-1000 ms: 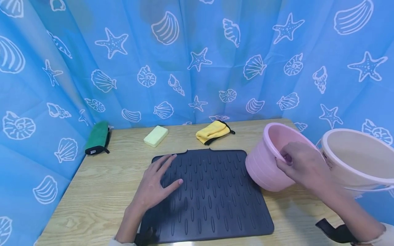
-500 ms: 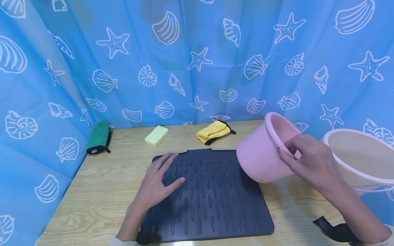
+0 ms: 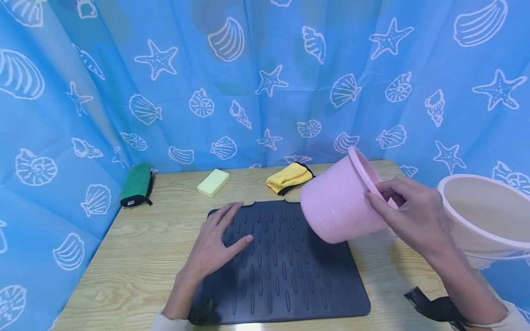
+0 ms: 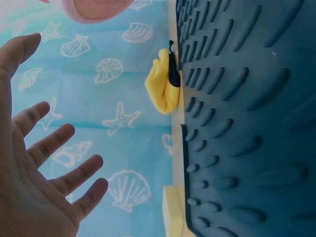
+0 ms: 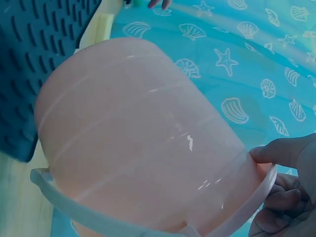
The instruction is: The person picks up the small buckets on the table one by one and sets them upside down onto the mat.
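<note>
A pink bucket (image 3: 339,202) hangs tilted over the right part of a dark ridged mat (image 3: 273,271). My right hand (image 3: 418,223) grips it by the rim, thumb on the outer wall and fingers curled inside. Its pale handle (image 5: 98,218) crosses the bottom of the right wrist view. My left hand (image 3: 215,246) is held above the left side of the mat, fingers spread and thumb out, holding nothing. The left wrist view shows that palm and its separated fingertips well apart from the mat's ridges.
Beyond the mat, a pale yellow sponge (image 3: 213,183) and a folded yellow cloth (image 3: 289,178) lie on the wooden table (image 3: 124,257). A green cloth roll (image 3: 136,185) sits at the far left corner. A cream bucket (image 3: 459,230) stands at right, partly behind my right forearm. A blue shell-print curtain (image 3: 273,124) borders the table.
My right hand has carried the pink bucket up and leftward from beside the cream bucket to over the mat, tilting it further. My left hand has stayed nearly in place.
</note>
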A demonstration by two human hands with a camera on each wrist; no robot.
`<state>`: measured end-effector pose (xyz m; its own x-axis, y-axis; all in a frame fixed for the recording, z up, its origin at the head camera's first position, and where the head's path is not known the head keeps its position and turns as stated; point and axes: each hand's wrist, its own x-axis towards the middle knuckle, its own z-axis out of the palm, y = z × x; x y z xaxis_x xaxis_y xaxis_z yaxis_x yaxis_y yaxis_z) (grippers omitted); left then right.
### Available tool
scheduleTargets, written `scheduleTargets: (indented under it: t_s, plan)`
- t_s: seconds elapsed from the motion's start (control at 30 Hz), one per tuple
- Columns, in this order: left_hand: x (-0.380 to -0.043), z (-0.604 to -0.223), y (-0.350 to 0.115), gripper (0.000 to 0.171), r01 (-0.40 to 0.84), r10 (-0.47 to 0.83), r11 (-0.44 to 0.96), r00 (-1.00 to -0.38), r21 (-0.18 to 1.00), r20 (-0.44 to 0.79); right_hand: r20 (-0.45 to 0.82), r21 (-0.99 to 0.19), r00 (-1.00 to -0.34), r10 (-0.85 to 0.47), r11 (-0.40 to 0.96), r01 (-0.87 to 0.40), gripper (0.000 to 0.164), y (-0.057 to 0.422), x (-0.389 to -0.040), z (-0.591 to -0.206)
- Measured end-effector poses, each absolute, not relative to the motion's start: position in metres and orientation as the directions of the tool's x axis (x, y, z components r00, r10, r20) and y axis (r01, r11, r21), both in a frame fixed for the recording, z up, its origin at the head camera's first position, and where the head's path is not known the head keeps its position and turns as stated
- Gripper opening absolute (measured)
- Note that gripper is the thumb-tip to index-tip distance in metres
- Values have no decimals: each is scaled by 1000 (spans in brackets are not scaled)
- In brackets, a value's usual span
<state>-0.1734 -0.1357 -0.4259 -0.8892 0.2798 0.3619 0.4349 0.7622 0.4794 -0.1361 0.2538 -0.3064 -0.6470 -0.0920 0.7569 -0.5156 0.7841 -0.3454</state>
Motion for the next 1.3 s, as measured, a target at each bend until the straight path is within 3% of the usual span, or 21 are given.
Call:
scheduleTargets:
  t_s: [0.53, 1.3]
  plan:
    - [-176, -415, -125, 83, 404, 251, 744, -907, 532, 337, 657, -628, -742, 135, 643, -438, 19, 232, -136, -312]
    - [-183, -400, -101, 102, 394, 268, 623, -919, 676, 288, 532, -804, -807, 257, 453, -386, 21, 205, -145, -331]
